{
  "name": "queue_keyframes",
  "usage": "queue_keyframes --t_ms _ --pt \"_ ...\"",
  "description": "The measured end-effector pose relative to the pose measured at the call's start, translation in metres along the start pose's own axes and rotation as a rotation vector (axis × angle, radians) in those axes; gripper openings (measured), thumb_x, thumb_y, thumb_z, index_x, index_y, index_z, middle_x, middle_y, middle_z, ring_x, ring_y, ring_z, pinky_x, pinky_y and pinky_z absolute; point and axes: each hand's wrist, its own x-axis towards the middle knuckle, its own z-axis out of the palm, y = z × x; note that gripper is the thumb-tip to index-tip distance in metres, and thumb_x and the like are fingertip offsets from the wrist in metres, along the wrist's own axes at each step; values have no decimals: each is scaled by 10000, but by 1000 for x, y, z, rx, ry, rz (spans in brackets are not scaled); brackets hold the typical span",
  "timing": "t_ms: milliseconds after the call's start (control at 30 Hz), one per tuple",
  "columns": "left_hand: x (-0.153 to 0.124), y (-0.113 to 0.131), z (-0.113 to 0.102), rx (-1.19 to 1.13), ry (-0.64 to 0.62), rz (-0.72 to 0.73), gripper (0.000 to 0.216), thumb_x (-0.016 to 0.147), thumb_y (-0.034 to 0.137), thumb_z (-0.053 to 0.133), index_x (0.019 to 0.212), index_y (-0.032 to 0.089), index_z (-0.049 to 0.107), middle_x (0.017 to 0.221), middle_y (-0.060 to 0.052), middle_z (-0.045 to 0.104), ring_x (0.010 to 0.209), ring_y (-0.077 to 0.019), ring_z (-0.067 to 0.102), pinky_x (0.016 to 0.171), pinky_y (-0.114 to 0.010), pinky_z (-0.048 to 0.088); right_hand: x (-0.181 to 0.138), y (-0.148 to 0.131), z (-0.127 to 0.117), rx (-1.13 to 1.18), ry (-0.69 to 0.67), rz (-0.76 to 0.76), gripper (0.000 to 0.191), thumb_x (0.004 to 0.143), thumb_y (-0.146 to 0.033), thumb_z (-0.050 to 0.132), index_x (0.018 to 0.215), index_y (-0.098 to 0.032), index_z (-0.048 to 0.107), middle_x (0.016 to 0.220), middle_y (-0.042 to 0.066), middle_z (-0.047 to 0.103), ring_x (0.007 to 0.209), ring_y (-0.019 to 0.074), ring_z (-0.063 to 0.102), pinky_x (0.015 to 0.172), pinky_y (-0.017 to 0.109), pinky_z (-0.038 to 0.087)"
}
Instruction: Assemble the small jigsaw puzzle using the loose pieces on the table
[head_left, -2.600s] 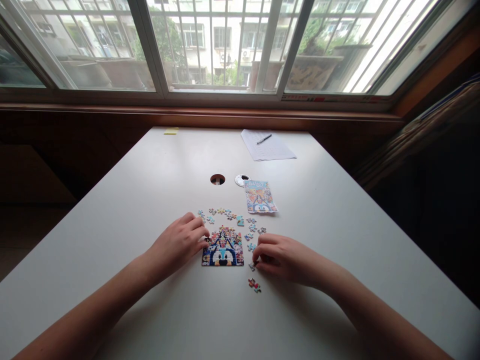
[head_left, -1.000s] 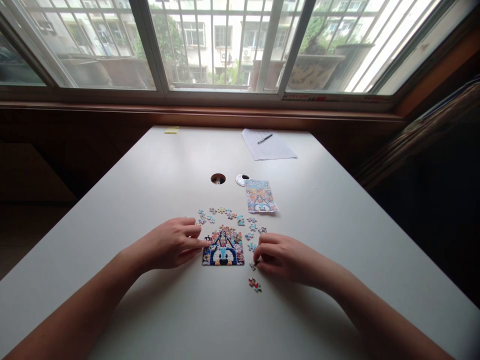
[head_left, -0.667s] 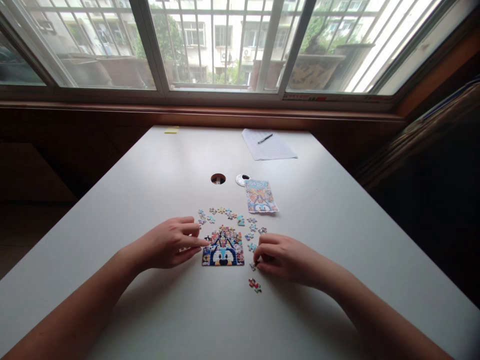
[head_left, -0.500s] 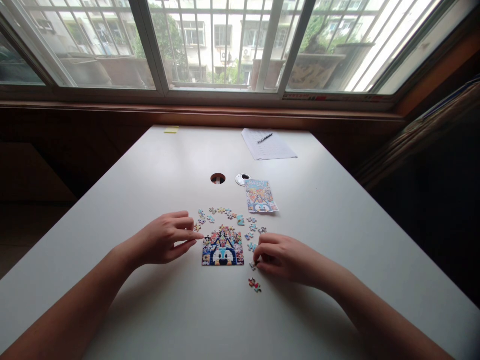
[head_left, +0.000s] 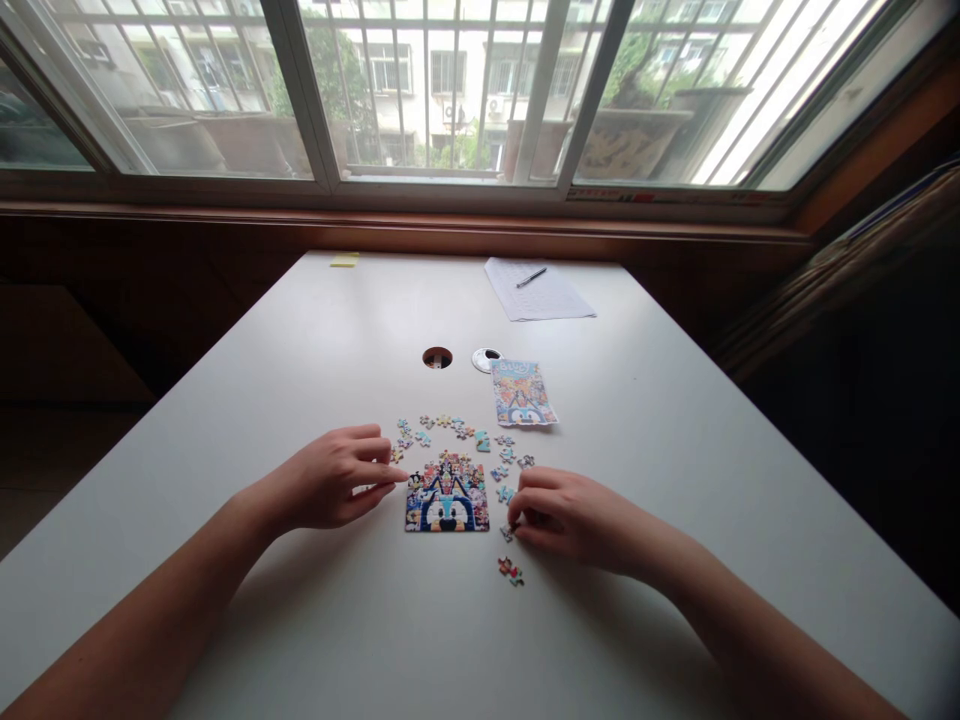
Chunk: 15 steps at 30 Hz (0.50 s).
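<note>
A partly assembled jigsaw puzzle (head_left: 448,500) lies flat on the white table, showing a blue dog's face along its lower half and a stepped upper edge. My left hand (head_left: 341,478) is beside it, index finger stretched out with its tip at the puzzle's upper left edge. To the right, my right hand (head_left: 551,510) rests low over the table, thumb and fingertips closed on a small puzzle piece (head_left: 507,534). Its curled fingers partly hide that piece. Just below lie loose reddish pieces (head_left: 511,571), and a light blue piece (head_left: 505,495) sits above the fingertips.
Several loose pieces (head_left: 444,422) arc above the puzzle. Behind them lies a picture sheet (head_left: 523,394), overlapping a round metal cover (head_left: 484,358) near a cable hole (head_left: 437,358). Farther back are papers (head_left: 551,300) with a pen (head_left: 531,278), and yellow sticky notes (head_left: 344,260).
</note>
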Motion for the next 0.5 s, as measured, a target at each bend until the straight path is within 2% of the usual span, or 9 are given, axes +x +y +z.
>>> queue_keyframes --t_ms 500 --pt "-1 -10 9 116 27 11 194 1004 222 545 1113 219 705 911 -60 683 835 -193 599 740 -321 505 2 -1 -2 1 -6 7 119 918 -189 645 1001 -236 717 964 38 664 867 169 618 763 278 488"
